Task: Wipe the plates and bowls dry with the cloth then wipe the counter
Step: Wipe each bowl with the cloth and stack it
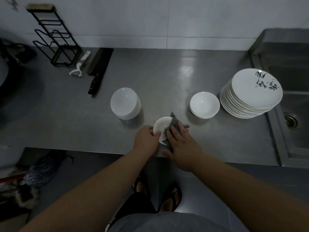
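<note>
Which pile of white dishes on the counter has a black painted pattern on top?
The tall stack of plates beside the sink; the two bowl stacks show plain white.

Dim, soft glare on counter (184,71); edges bowed, left side blurred.

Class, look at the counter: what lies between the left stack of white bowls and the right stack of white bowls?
In the head view, only bare steel counter lies between the left stack of white bowls and the right stack of white bowls.

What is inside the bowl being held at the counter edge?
The grey cloth, pressed in by the right hand; the left hand grips the bowl. The bowl's base under the cloth is hidden.
</note>
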`<state>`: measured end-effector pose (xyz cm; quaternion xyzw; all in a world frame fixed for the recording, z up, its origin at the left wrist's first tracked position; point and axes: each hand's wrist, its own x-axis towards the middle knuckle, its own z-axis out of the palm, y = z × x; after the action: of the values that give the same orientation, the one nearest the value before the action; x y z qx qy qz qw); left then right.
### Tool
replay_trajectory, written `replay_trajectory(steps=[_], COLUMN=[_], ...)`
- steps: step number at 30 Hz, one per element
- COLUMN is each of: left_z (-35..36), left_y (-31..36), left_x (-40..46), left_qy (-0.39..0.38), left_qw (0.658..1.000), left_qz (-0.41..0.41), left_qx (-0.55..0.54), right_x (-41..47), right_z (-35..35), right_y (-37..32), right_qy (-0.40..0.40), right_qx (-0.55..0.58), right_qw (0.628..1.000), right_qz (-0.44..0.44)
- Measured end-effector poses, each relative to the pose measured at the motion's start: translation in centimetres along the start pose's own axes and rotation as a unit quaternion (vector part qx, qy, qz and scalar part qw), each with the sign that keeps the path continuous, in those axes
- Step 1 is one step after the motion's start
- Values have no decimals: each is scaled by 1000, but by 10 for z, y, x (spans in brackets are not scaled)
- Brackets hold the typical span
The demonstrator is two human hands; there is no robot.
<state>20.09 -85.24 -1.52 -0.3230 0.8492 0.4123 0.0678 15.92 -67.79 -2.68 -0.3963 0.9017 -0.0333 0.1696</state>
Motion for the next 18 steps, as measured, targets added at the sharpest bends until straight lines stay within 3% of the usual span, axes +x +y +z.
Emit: replay_trajectory(steps=[2,5,8,11,15,18], left_z=[8,5,-2,-4,1,14], left_y=[-4,-4,3,13,2,-8], left_x=[-14,-5,24,42,16,-17], left_qy=[-5,-12,-70,-96,-31,-47], left_qw=[1000,999,990,984,998,999], left_qz=[-5,18,71,89,27,12], left_qx=[-4,24,103,123,38,10], right_x=[-4,-5,5,6,-1,-4], right_z=[3,1,-11,-13,0,5], right_y=[-4,19,52,50,20,19], right_qy=[12,1,-2,-24,-7,6], right_qx=[11,-40,-103,-97,-13,5], right_qw=[1000,993,980,985,999,998], right_qz=[-18,-114,-173,-138,-49,-63])
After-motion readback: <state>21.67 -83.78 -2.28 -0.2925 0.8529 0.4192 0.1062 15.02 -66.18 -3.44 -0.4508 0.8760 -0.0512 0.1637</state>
